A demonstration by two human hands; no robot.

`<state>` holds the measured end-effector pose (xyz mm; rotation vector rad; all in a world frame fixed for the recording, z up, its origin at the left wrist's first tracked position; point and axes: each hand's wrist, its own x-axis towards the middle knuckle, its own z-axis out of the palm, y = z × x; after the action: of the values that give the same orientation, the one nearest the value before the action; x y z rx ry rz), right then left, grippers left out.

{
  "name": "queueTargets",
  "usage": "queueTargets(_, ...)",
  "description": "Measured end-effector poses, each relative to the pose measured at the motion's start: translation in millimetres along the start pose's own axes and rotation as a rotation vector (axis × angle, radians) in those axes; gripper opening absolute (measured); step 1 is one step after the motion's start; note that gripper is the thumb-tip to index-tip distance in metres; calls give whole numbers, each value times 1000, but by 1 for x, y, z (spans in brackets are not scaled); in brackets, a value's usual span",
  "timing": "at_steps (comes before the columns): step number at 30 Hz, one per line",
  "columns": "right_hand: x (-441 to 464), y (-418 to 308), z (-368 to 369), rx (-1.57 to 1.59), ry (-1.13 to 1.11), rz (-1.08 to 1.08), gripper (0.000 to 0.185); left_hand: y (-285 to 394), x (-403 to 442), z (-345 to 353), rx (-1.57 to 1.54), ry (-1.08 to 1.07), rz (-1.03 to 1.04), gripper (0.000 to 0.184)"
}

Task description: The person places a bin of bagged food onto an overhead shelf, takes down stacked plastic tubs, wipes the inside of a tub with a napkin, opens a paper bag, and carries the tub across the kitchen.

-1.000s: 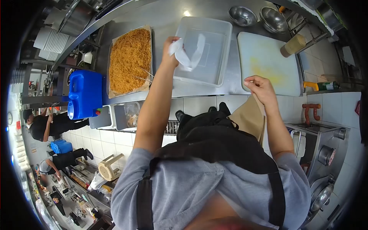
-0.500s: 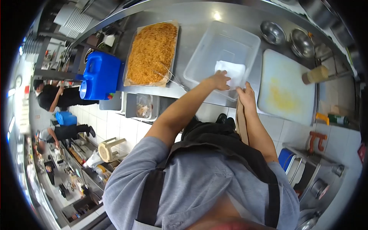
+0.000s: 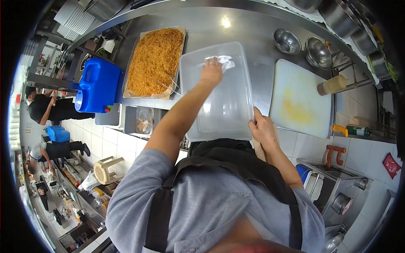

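half a second ago the white cloth (image 3: 227, 63) lay by the near right corner of the clear plastic tub (image 3: 219, 116); now you have it at the far end, toward twelve to one o'clock on the tub's inside. the tub has come closer to you as well: its near side now reaches past the front edge of the steel counter (image 3: 206, 27), close against your black apron (image 3: 225, 147). so the cloth work, as i judge it, has passed from the near part of the inside to the far part, with the tub drawn in to suit that reach.

your left hand (image 3: 211, 72) is palm down over the cloth, arm stretched toward one o'clock, elbow bent, fingers pointing away from you. the fingertips cover part of the cloth; i cannot tell whether they pinch it or only press on it. your right hand (image 3: 265, 130) is clenched on the tub's rim near its four o'clock corner, forearm slanting up from five o'clock.

from the tub, the lined tray (image 3: 184, 46) of golden-brown crumbly food (image 3: 154, 61) sits at ten o'clock, and the stained white cutting board (image 3: 287, 80) at three.
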<state>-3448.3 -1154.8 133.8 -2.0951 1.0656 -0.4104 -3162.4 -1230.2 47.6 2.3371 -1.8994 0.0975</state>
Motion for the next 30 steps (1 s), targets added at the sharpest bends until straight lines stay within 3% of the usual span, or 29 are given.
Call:
queueTargets(1,-3,-3,-5,-2,-1,-6,49,-8,-1,-7,1,5,-5,38)
queueTargets(3,-9,-6,-13,-10,73,-16,49,-22,-7,-26,-35,-280,-155,32)
queueTargets(4,-11,-8,-15,-5,65,-22,49,-27,-24,-34,34,-221,-27,30)
queueTargets(6,-14,-10,-15,-24,81,-43,49,-22,-56,-48,126,-440,176,27)
queueTargets(8,-13,-12,-13,4,86,-60,50,1,-106,-56,10,-474,247,26)
queueTargets(10,-7,-14,-8,35,93,-97,50,27,-137,-46,-247,-713,344,18)
queueTargets(12,-3,-15,-1,18,90,-151,49,48,-141,-60,-574,-629,435,16)
queueTargets(15,7,-24,4,-23,95,-274,50,74,-118,-85,-673,-429,342,15)
queueTargets(17,15,-32,-3,-49,98,-317,50,74,-107,-90,-770,-124,306,14)
queueTargets(21,22,-42,-11,-31,58,-342,49,60,-88,-97,-670,198,97,13)
queueTargets(23,17,-43,-7,-42,8,-306,49,40,-71,-95,-589,559,68,15)
queueTargets(24,14,-44,-3,-48,-2,-305,49,31,-65,-100,-546,492,-53,18)
queueTargets(27,9,-55,2,-33,0,-312,46,7,-52,-97,-476,476,-134,20)
queueTargets(30,7,-50,1,-19,-10,-300,44,27,-61,-80,-456,414,-4,13)
